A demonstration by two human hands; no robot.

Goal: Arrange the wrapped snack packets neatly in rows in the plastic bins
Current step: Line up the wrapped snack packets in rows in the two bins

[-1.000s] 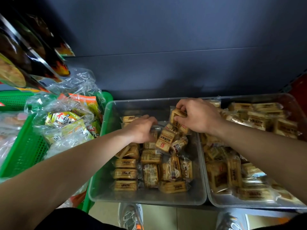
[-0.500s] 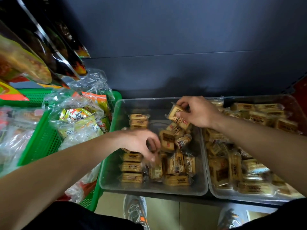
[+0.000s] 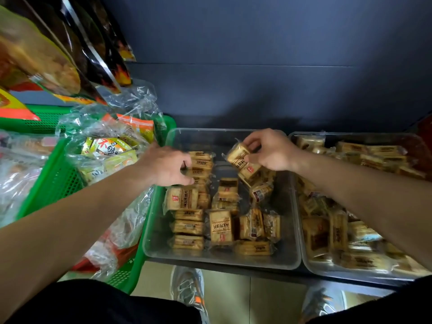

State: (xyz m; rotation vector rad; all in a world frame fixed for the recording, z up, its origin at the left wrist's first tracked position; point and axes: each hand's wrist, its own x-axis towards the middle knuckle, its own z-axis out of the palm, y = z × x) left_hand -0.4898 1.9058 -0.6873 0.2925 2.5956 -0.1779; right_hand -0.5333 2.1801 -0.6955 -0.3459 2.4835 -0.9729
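Since half a second ago the left hand (image 3: 168, 167) has left the loose heap and gone to the far end of the left-wall row in the clear rectangular plastic bin (image 3: 219, 263). Its fingers are curled down onto the row of tan wrapped snack packets (image 3: 189, 228); whether they pinch one I cannot tell. The right hand (image 3: 271, 150) pinches one tan packet (image 3: 236, 155), raised over the bin's far right part. That packet's long axis runs slantwise, from far-left to near-right, while the row's packets lie crosswise. I judge it needs a turn and a short carry leftward, and the left hand is the nearer to that row. Between row and right wall the loose packets (image 3: 254, 225) lie at all angles. A second clear plastic bin (image 3: 295, 183) touching the right wall holds more, jumbled. Each wrapper bears a dark brown label with East Asian characters and a small red square, too small to read. Left of the bin, a green mesh basket (image 3: 58, 178) holds a yellow bag (image 3: 109, 147) with a large red character and letters that look like "PING".
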